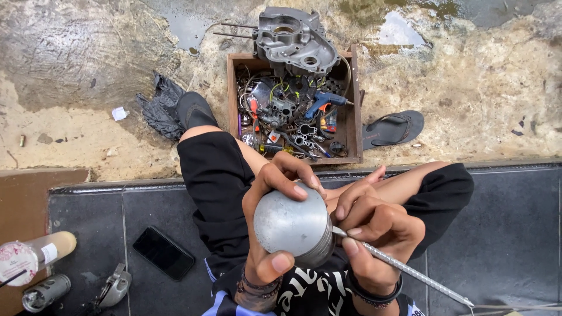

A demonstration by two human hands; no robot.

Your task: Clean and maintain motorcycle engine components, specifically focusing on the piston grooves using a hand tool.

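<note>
On a dark tiled step above muddy ground and a wooden parts box [350, 105]: left hand [275, 234] wrapped around grey metal piston [291, 225], right hand [374, 231] pinching thin metal rod [410, 270] against its rim; best kept steady, light

Left hand [275, 222] curls with fingers and thumb clamped; right hand [374, 231] sits just beside it, fingertips pinched together, both wrists bent inward
</note>
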